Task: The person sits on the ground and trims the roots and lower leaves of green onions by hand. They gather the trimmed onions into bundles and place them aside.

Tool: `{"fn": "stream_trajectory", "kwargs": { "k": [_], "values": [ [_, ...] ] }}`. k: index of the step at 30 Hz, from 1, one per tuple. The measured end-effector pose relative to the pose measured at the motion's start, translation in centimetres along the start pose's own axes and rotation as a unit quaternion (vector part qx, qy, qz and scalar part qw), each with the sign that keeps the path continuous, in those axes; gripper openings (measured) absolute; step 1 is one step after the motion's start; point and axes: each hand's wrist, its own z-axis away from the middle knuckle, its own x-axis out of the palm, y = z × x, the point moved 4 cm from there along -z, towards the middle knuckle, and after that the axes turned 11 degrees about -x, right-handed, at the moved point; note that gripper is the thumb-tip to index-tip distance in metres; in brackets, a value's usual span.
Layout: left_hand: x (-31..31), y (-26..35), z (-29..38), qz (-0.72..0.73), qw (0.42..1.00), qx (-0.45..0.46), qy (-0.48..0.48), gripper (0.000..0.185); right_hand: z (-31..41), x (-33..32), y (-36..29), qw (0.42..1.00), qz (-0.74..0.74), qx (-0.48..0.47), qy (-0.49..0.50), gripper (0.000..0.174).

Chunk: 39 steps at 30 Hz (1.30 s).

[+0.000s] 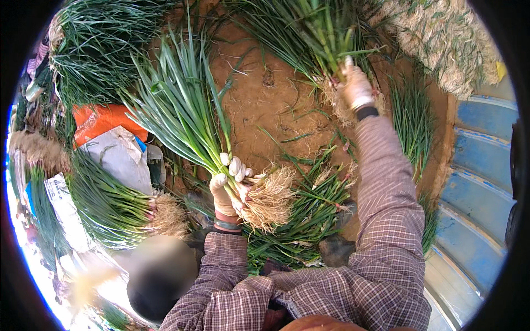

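Observation:
My left hand (225, 182), in a pale glove with white fingertips, is wrapped around the lower stalks of a bunch of green onions or similar alliums (186, 111). Its leaves fan up and left, and a tangle of pale roots (267, 202) sticks out to the right of the fist. Farther out, my right hand (356, 85), also gloved, grips stalks near the root end of another lot of green onions (327, 37). Blur and leaves hide its fingers in part. Beneath my left hand, loose green onions (298, 219) lie scattered on the ground.
Brown soil (265, 99) lies between the piles. Rooted bundles (120, 202) and a leafy heap (107, 45) are at left, near an orange sheet (103, 120). A root-end stack (447, 41) stands above blue ribbed panels (476, 153). A person's blurred head (161, 277) is close at lower left.

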Motion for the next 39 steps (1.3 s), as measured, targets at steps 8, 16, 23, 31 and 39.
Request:
{"fn": "stream_trajectory", "kwargs": {
  "k": [8, 16, 23, 31, 39],
  "values": [
    [0.0, 0.6, 0.7, -0.009, 1.000, 0.021, 0.005, 0.035, 8.6, 10.4, -13.1, 0.946, 0.226, -0.231, -0.024, 0.068],
    [-4.7, -0.3, 0.5, -0.017, 0.997, -0.014, 0.080, 0.041, 13.4, 9.8, -9.0, 0.895, 0.047, -0.444, -0.010, 0.041],
    [-7.0, -1.4, 0.4, -0.057, 0.992, -0.042, 0.107, 0.051, 12.1, 2.3, -0.2, 0.944, -0.296, -0.109, 0.092, 0.023],
    [-6.5, -2.3, 0.1, -0.050, 0.989, -0.040, 0.135, 0.068, 7.6, 9.9, -7.8, 0.972, 0.006, -0.235, 0.000, 0.025],
    [-5.1, -2.5, 0.2, 0.029, 0.994, -0.085, 0.058, 0.053, 10.6, 3.5, -8.2, 0.931, 0.047, -0.311, 0.185, 0.014]
  ]
}}
